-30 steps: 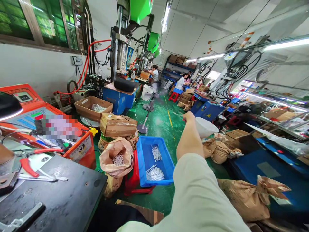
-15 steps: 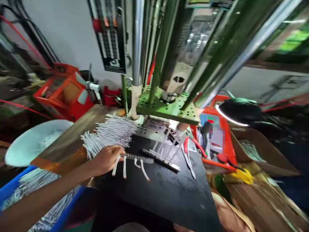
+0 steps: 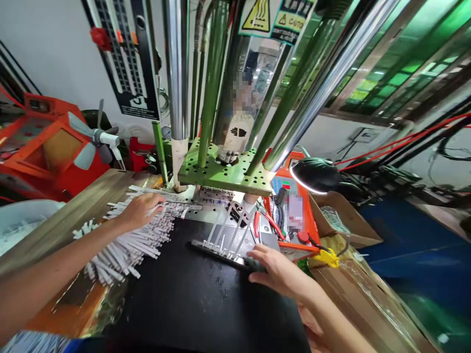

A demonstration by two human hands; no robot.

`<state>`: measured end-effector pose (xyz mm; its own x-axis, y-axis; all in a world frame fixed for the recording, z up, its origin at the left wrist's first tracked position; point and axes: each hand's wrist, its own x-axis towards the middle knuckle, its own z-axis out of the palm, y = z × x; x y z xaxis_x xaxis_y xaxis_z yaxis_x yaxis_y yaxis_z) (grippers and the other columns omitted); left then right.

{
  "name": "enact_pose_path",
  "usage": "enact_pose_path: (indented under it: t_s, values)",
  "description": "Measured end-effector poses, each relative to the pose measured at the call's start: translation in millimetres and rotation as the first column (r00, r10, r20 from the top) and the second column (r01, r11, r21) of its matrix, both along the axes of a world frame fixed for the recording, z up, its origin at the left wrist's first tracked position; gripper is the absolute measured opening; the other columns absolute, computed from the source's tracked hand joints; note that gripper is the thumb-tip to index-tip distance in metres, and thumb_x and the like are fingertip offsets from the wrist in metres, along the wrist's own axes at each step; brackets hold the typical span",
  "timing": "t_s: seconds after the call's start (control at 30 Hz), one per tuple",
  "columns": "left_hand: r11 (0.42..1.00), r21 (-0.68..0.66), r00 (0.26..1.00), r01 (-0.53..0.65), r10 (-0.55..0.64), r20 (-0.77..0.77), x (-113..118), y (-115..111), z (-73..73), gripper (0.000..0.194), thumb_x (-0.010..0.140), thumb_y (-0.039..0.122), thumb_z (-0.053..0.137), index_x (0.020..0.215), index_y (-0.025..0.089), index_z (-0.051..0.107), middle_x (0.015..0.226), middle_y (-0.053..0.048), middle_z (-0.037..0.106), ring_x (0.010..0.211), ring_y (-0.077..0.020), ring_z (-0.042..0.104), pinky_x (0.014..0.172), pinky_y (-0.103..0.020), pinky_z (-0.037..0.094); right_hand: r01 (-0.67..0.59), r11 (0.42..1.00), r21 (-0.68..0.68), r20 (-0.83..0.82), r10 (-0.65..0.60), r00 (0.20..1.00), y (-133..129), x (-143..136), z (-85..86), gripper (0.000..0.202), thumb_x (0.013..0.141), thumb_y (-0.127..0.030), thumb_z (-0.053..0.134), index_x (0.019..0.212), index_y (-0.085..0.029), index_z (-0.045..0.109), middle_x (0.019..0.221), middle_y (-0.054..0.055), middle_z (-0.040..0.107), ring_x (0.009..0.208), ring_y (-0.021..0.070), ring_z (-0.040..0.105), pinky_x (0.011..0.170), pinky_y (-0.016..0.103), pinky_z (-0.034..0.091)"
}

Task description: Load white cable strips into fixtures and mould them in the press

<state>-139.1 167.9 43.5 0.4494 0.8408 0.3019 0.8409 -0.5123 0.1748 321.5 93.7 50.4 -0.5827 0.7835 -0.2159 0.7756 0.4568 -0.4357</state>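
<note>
My left hand (image 3: 142,212) is above a pile of short white cables (image 3: 127,250), fingers closed around a slim metal strip (image 3: 189,208) that sticks out to the right. A short white end hangs from that strip. On the black work surface, my right hand (image 3: 274,268) comes in from the right with thumb and fingers apart around the right end of a dark bar (image 3: 217,254). Several pale strands (image 3: 231,228) rise from the bar toward the press. Whether the right fingers touch it I cannot tell.
A green press plate (image 3: 224,171) on columns stands over the metal bed behind the bar. Red-handled pliers (image 3: 270,220) lie at right, beside an orange control box (image 3: 312,223) and black lamp (image 3: 315,174). At left are an orange machine (image 3: 55,142) and white basin (image 3: 29,211).
My left hand has moved back and over the cable pile with the strip. The right hand has come into view at the bar's right end. The camera has turned right.
</note>
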Motion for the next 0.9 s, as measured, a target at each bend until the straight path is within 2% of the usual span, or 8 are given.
enact_pose_path:
  t_s: [0.13, 0.3, 0.43, 0.53, 0.6, 0.67, 0.77, 0.9]
  values:
    - [1.000, 0.007, 1.000, 0.026, -0.026, 0.007, 2, 13, -13.2, 0.018, 0.098, 0.028, 0.041, 0.103, 0.018, 0.055, 0.104, -0.009, 0.069, 0.096, -0.0208, 0.065, 0.085, -0.028, 0.045, -0.014, 1.000, 0.011, 0.004, 0.014, 1.000, -3, -41, -17.2, 0.009, 0.089, -0.011, 0.061, 0.090, -0.018, 0.056, 0.097, 0.007, 0.059, 0.086, 0.0227, 0.059, 0.075, 0.034, 0.048]
    - [0.997, -0.016, 0.997, 0.078, -0.077, 0.011, 18, 29, -19.5, 0.021, 0.100, 0.027, 0.037, 0.108, 0.016, 0.053, 0.109, -0.010, 0.067, 0.100, -0.0216, 0.065, 0.088, -0.032, 0.047, -0.014, 1.000, 0.009, -0.083, 0.014, 0.996, -31, -39, -30.4, 0.012, 0.091, -0.008, 0.059, 0.090, -0.019, 0.055, 0.095, 0.005, 0.058, 0.085, 0.0207, 0.058, 0.075, 0.032, 0.048]
    - [0.992, -0.017, 0.992, 0.125, -0.125, 0.008, 43, 42, -17.4, 0.017, 0.099, 0.025, 0.040, 0.105, 0.016, 0.054, 0.104, -0.010, 0.068, 0.098, -0.0228, 0.065, 0.088, -0.035, 0.048, -0.082, 0.996, -0.031, -0.081, 0.079, 0.994, -35, -35, -23.5, 0.011, 0.090, -0.012, 0.064, 0.096, -0.020, 0.060, 0.096, 0.005, 0.061, 0.087, 0.0215, 0.062, 0.077, 0.031, 0.051]
    - [0.987, -0.020, 0.988, 0.157, -0.157, -0.013, 67, 52, -15.8, 0.014, 0.096, 0.023, 0.046, 0.103, 0.017, 0.056, 0.102, -0.009, 0.070, 0.099, -0.0238, 0.066, 0.089, -0.036, 0.048, -0.029, 0.994, 0.107, -0.167, 0.047, 0.985, -5, -41, -11.7, 0.028, 0.097, -0.019, 0.056, 0.124, -0.022, 0.056, 0.105, 0.009, 0.062, 0.092, 0.0239, 0.063, 0.084, 0.036, 0.052]
    - [0.985, -0.023, 0.984, 0.173, -0.174, -0.035, 84, 57, -15.5, 0.014, 0.095, 0.023, 0.048, 0.102, 0.017, 0.058, 0.102, -0.010, 0.070, 0.099, -0.0248, 0.066, 0.090, -0.037, 0.049, 0.078, 0.957, 0.280, -0.221, -0.015, 0.975, 26, -49, -5.7, 0.045, 0.100, -0.023, 0.050, 0.144, -0.022, 0.040, 0.122, 0.014, 0.057, 0.105, 0.0275, 0.061, 0.090, 0.041, 0.052]
    - [0.984, -0.025, 0.983, 0.175, -0.176, -0.056, 99, 64, -16.1, 0.016, 0.094, 0.023, 0.049, 0.104, 0.017, 0.060, 0.105, -0.011, 0.070, 0.100, -0.0253, 0.067, 0.092, -0.038, 0.049, 0.097, 0.911, 0.402, -0.160, -0.034, 0.987, 58, -60, -4.0, 0.056, 0.101, -0.024, 0.050, 0.152, -0.019, 0.029, 0.133, 0.018, 0.051, 0.114, 0.0299, 0.057, 0.094, 0.041, 0.051]
    - [0.986, -0.049, 0.983, 0.160, -0.164, -0.087, 112, 76, -18.0, 0.022, 0.095, 0.025, 0.049, 0.112, 0.018, 0.061, 0.110, -0.012, 0.070, 0.104, -0.0261, 0.066, 0.093, -0.039, 0.049, 0.046, 0.897, 0.439, 0.010, -0.057, 0.998, 100, -69, -9.7, 0.048, 0.102, -0.020, 0.042, 0.150, -0.015, 0.038, 0.119, 0.016, 0.058, 0.103, 0.0283, 0.062, 0.089, 0.036, 0.052]
    - [0.984, -0.136, 0.982, 0.112, -0.131, -0.135, 110, 101, -20.8, 0.026, 0.096, 0.025, 0.048, 0.117, 0.018, 0.062, 0.097, -0.009, 0.070, 0.093, -0.0246, 0.068, 0.084, -0.035, 0.051, 0.109, 0.892, 0.438, -0.006, -0.118, 0.993, 147, -66, -21.5, 0.041, 0.102, -0.017, 0.037, 0.139, -0.020, 0.054, 0.113, 0.012, 0.065, 0.106, 0.0270, 0.061, 0.094, 0.036, 0.048]
